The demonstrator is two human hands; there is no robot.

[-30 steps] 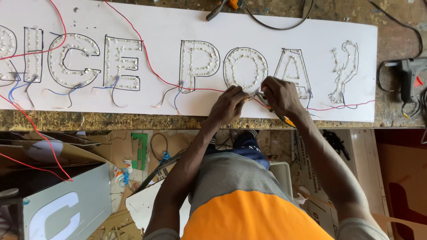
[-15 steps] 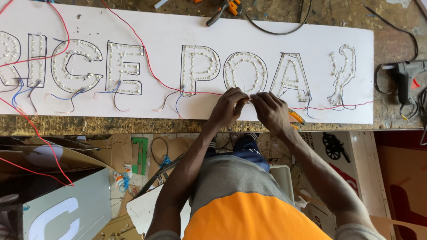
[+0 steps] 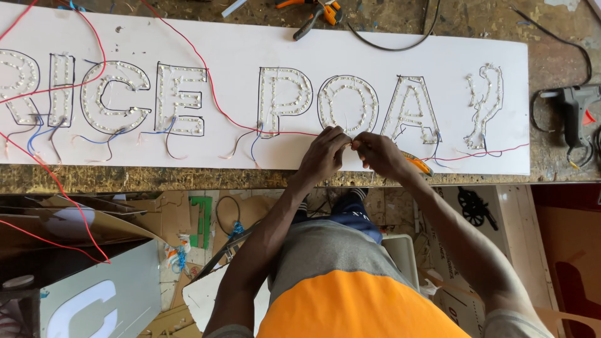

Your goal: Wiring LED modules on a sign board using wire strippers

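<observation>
A long white sign board (image 3: 375,44) lies on the workbench, with outlined letters filled with small light modules. My left hand (image 3: 325,153) and my right hand (image 3: 379,153) meet at the board's near edge, below two of the letters. Both pinch thin wire ends (image 3: 352,141) between the fingertips where the red wire (image 3: 206,81) running along the board arrives. An orange-handled tool (image 3: 416,164) lies partly hidden under my right wrist. Short blue, red and black leads (image 3: 247,145) hang from the letters.
Orange-handled pliers (image 3: 316,14) and a black cable (image 3: 400,44) lie at the board's far edge. A grey glue gun (image 3: 576,109) rests at the right on the bench. Below the bench edge are cardboard scraps (image 3: 169,213), a green piece and a grey panel (image 3: 106,294) with a white letter.
Both hands have drawn together and shifted slightly left, now fingertip to fingertip on the wire ends. The view has shifted slightly.
</observation>
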